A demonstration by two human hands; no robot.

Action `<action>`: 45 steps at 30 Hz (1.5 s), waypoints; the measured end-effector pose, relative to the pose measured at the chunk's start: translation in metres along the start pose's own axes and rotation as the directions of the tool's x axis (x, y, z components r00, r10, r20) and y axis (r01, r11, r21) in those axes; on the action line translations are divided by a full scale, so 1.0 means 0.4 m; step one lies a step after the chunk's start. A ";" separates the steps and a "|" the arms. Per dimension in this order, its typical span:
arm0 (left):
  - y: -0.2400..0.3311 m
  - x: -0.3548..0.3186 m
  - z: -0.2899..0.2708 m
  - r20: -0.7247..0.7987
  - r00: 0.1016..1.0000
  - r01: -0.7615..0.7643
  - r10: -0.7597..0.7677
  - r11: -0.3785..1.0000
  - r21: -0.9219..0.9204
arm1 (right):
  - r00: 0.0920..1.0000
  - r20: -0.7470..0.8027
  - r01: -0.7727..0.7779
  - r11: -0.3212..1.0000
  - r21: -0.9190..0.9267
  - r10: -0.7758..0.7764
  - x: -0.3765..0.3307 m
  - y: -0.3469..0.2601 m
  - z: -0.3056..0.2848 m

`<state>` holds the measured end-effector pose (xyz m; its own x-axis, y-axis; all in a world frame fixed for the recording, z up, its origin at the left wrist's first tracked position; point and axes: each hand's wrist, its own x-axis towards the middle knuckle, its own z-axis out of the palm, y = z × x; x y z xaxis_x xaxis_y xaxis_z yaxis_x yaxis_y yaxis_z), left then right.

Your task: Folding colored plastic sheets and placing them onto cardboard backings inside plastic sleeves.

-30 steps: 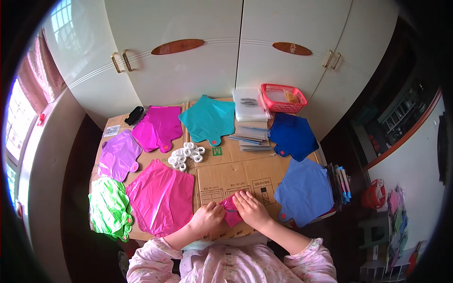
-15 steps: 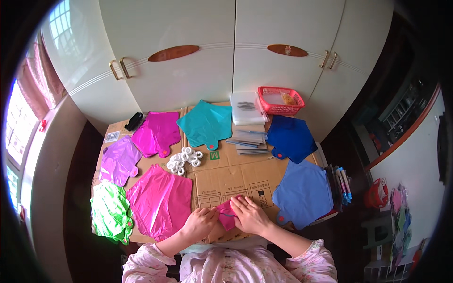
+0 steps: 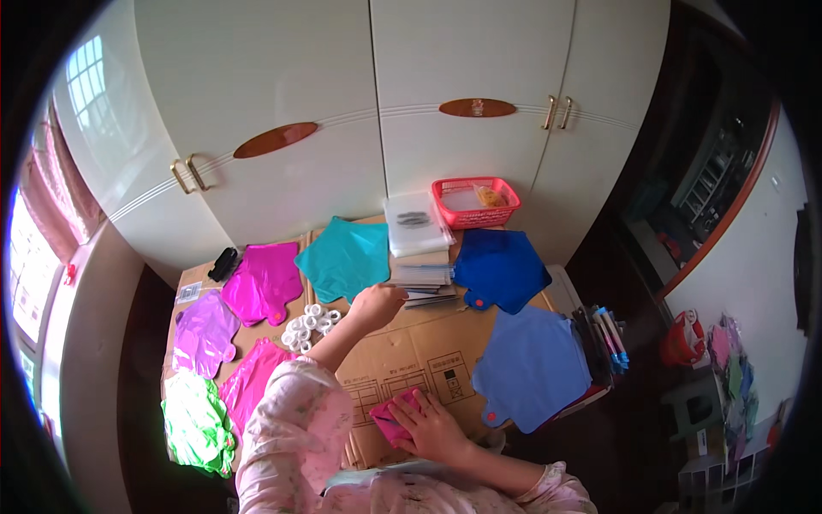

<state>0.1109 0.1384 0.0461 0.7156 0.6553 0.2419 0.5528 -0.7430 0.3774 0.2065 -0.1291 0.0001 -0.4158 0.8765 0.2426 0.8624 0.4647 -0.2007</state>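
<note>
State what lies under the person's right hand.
The right hand presses flat on a folded pink balloon, which lies on the cardboard sheet. The part under the palm is hidden.

Premises appear to be a room in a home used for small craft or packing work. At twelve o'clock stands a white built-in wardrobe (image 3: 377, 111) with gold handles. At nine o'clock, a window (image 3: 26, 283) with pink curtain. At centre, a table covered in flattened cardboard (image 3: 428, 343) carries sorted foil balloons (image 3: 347, 257) and a red basket (image 3: 475, 201). At three o'clock, dark wooden shelving (image 3: 711, 188).
</note>
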 end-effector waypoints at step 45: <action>0.157 -0.671 -0.052 -0.140 0.990 0.029 0.010 0.962 0.270 | 0.926 0.323 -0.374 0.385 0.844 0.194 0.237 0.132 0.028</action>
<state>-0.0554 -0.0814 0.0235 0.6543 0.6606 0.3682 0.6679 -0.7331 0.1283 0.2094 -0.0201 0.0018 -0.3114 0.9426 -0.1204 0.2438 -0.0432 -0.9689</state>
